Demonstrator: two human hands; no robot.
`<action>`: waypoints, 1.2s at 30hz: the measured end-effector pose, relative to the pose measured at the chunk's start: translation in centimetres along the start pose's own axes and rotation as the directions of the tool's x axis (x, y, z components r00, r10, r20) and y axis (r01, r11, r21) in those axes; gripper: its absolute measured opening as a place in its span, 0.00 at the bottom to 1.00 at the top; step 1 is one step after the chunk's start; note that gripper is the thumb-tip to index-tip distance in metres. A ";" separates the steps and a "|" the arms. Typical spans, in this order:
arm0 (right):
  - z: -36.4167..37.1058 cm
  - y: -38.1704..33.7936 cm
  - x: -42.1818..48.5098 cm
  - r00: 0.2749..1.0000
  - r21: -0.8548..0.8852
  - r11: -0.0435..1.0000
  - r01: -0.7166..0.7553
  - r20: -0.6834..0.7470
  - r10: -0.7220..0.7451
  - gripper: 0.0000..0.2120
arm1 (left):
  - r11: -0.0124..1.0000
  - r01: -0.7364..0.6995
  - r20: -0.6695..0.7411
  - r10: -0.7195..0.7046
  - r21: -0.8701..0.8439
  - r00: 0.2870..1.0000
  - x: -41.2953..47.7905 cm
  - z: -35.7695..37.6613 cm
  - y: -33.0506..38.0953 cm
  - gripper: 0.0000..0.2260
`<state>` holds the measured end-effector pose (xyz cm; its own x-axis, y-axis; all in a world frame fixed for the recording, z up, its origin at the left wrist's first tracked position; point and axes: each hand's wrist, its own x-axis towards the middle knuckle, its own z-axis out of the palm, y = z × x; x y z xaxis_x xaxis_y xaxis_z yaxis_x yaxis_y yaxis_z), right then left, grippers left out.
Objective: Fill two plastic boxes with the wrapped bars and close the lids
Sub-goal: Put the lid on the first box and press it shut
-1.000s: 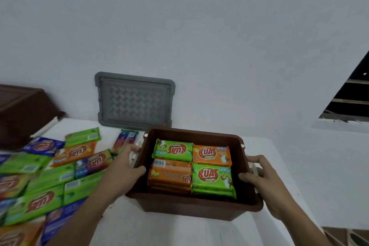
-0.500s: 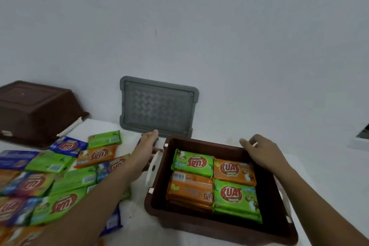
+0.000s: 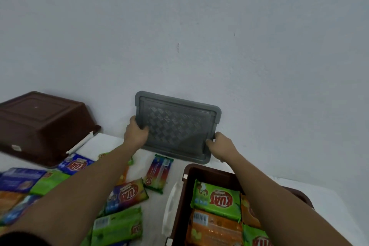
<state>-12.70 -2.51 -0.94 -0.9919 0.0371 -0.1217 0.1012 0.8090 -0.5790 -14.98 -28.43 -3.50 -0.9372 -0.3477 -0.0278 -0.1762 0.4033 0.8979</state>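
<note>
Gripping grey lid (both hands)

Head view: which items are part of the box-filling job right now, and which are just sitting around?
In use:
- grey lid, gripped by left hand and right hand
- open brown box holding wrapped bars

Waiting or idle:
- loose bars on the table, still unpacked
- second brown box, upside down at the left
- white wall

White table: 2 brown boxes, scattered bars.
</note>
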 end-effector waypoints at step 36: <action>-10.0 12.5 -22.8 0.946 0.047 0.988 -0.149 -0.284 0.157 0.22 | 0.896 -0.293 0.378 0.158 0.332 0.912 -20.9 -0.6 5.1 0.28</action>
<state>10.39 12.60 2.70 -0.9443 0.3283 0.0233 0.2516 0.7657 -0.5920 3.83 -19.60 1.89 -0.9966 0.0667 -0.0491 0.0170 0.7448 0.6671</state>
